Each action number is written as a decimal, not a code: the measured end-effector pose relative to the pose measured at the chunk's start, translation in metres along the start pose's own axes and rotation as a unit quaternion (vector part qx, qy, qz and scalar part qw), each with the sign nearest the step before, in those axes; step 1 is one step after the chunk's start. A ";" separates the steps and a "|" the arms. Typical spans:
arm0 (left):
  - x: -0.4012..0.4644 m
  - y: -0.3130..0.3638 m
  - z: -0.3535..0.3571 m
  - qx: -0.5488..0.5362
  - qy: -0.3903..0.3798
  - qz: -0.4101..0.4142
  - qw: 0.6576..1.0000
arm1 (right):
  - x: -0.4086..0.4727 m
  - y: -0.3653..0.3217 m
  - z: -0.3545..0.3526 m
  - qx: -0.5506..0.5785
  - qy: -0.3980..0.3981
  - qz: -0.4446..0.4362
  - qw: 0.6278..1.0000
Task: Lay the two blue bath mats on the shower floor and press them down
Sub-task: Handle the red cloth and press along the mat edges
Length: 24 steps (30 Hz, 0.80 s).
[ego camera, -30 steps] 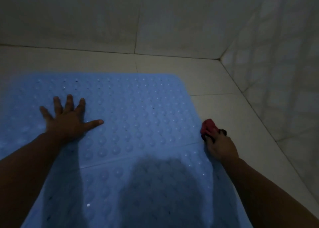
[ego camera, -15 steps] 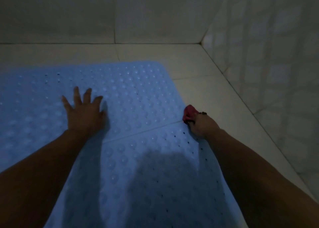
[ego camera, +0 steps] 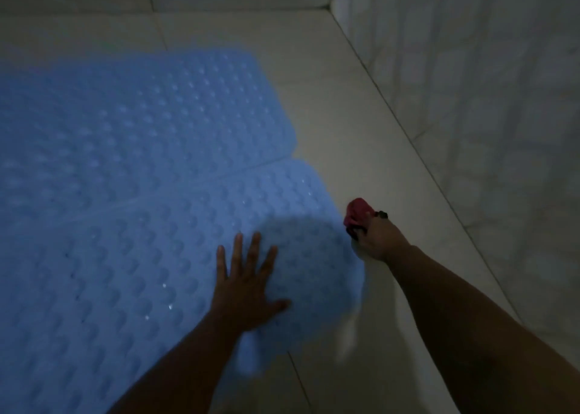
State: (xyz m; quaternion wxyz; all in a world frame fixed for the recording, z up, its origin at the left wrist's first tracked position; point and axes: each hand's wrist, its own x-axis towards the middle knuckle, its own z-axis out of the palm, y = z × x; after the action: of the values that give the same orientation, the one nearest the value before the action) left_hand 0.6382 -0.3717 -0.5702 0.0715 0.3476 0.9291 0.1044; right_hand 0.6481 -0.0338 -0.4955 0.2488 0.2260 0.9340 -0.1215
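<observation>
While the left hand [ego camera: 248,291] presses flat with fingers [ego camera: 237,250] spread on the near mat [ego camera: 131,272], the far mat [ego camera: 141,115] lies edge to edge beyond it on the floor [ego camera: 361,125]. Just off the near mat's right edge, the right hand [ego camera: 378,241] grips a red cloth [ego camera: 357,214].

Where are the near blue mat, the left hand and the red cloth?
near blue mat [ego camera: 131,272]: head view, on its bumpy top.
left hand [ego camera: 248,291]: head view, on its back, flat on the mat.
red cloth [ego camera: 356,213]: head view, on the bunched part above the right hand.
</observation>
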 end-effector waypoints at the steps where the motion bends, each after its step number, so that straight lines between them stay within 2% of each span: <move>1: 0.001 -0.002 -0.002 0.000 -0.018 -0.002 1.000 | -0.017 0.009 0.010 -0.003 -0.014 -0.002 1.000; 3: 0.001 0.002 -0.004 0.002 -0.065 -0.004 0.998 | -0.053 0.026 0.027 -0.021 -0.035 -0.003 0.999; 6: -0.009 0.017 -0.007 0.012 -0.095 -0.019 0.995 | -0.093 0.039 0.044 -0.051 -0.057 -0.011 0.997; 9: 0.001 0.013 -0.004 0.004 -0.087 -0.032 0.996 | -0.081 0.051 0.060 -0.012 -0.037 0.034 0.999; 12: 0.004 0.020 -0.012 0.008 -0.110 -0.045 0.993 | -0.082 0.059 0.073 0.021 -0.017 0.092 0.995; 15: -0.009 0.033 -0.024 -0.005 -0.116 -0.061 0.991 | -0.119 0.049 0.077 0.047 0.002 0.097 0.994; 17: -0.039 0.033 -0.030 -0.038 -0.055 -0.110 0.992 | -0.143 0.049 0.087 0.044 0.004 0.080 0.996; 20: -0.108 0.023 -0.027 -0.067 0.028 -0.229 0.971 | -0.176 0.039 0.113 -0.011 -0.074 0.097 0.992; 22: -0.148 0.022 -0.027 -0.066 0.048 -0.320 0.944 | -0.191 0.023 0.129 -0.072 -0.108 0.106 0.986; 24: -0.171 0.028 -0.027 -0.074 0.034 -0.383 0.920 | -0.200 0.003 0.131 -0.092 -0.109 0.109 0.984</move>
State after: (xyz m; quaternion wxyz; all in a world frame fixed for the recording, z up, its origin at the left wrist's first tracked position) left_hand 0.7782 -0.4687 -0.5269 0.0999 -0.0449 0.9826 0.1497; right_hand 0.8582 -0.1481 -0.5030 0.3807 0.2876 0.8783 -0.0308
